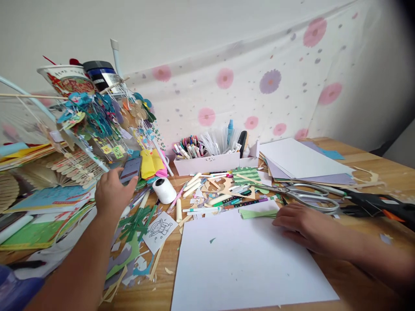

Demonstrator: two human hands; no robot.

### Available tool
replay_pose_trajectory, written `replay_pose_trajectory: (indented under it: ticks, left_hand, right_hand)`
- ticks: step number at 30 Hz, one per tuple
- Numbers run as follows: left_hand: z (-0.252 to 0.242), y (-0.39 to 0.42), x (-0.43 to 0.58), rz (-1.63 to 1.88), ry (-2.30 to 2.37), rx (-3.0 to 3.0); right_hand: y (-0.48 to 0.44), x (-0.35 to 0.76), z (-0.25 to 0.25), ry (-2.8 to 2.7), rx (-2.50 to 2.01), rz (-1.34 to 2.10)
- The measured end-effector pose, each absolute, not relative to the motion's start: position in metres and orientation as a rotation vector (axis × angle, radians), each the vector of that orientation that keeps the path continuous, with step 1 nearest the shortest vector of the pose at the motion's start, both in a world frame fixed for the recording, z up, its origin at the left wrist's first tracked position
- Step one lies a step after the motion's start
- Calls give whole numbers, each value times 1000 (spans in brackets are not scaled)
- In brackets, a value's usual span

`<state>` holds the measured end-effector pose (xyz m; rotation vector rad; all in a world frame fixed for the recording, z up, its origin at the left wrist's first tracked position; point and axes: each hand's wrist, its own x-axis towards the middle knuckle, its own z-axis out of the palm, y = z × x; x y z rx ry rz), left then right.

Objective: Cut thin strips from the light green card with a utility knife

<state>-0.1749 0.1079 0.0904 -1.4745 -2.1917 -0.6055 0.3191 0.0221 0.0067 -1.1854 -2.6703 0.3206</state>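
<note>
On the left I have the left hand [114, 190] at the phone [131, 170], thumb and fingers parted around its near end; whether they grip, I cannot tell. I judge the step to be handling the phone, and shifting it would call for a sure pinch clear of the thread spool [164, 190], just to its right. Farther right, green paper strips [257, 213] lie on the white sheet [240, 263], ending at the right hand's [304, 226] loosely curled fingers; I can't tell if they're pinched.
</note>
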Motion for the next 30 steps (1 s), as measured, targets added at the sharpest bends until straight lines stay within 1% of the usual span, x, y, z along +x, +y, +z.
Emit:
replay_pose_trajectory:
  ticks: [2,4,7,10,15,19,25,30]
  left_hand:
    - [76,94,-155,-678,-2086,-1579]
    - [60,85,-131,-666,-1989,-1796]
    - [39,90,-94,-507,-1875,-2167]
    - [24,114,-64,-361,-1859,-2316]
    - [13,159,-39,-145,-1954,-2352]
    - [7,175,-35,-56,-2027,-2275]
    - [3,182,-39,-31,-2079,-2271]
    - [5,183,-49,-149,-2107,-2357]
  right_hand:
    - [22,318,10,-2700,-1205,339]
    - [21,315,12,-2712,-1219,351]
    - [19,311,15,-2746,-1215,377]
    - [16,307,19,-2762,-1201,385]
    - [12,305,24,-2741,-1200,400]
    - [10,307,24,-2724,-1178,413]
    - [11,310,24,-2742,-1200,408]
    - [11,312,24,-2764,-1180,390]
